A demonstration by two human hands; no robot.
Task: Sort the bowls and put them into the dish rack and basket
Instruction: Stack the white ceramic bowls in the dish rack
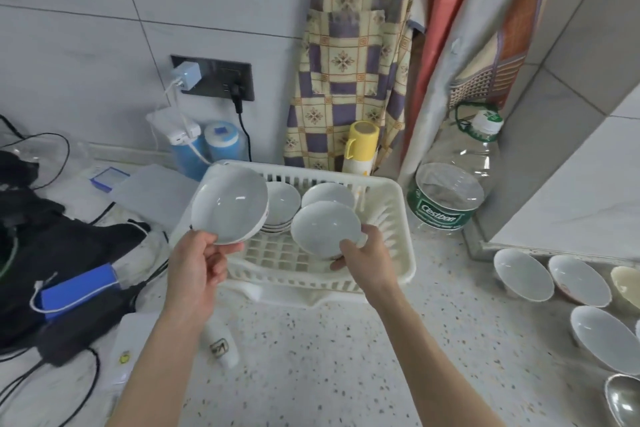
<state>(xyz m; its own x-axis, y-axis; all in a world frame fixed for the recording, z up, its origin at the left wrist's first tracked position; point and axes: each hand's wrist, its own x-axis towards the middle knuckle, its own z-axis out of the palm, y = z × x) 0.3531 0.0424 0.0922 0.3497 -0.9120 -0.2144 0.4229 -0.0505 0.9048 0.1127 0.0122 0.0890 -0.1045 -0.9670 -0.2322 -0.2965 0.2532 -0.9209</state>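
Note:
A white plastic dish rack [398,229] stands on the speckled counter. My left hand [197,263] pinches the rim of a large white bowl [230,206], held tilted over the rack's left side. My right hand [365,253] grips a smaller white bowl [323,227] over the middle of the rack. Inside the rack a stack of small white bowls [282,204] sits at the back, and another white bowl [329,194] leans behind the one I hold. Several more white bowls [523,274] lie on the counter at the right, with a metal bowl [623,402] at the corner.
A large Cestbon water bottle [446,198] stands right of the rack, a yellow flask [360,146] behind it. Dark bags, cables and a blue power bank [79,291] crowd the left counter. A small white bottle [221,347] lies in front of the rack.

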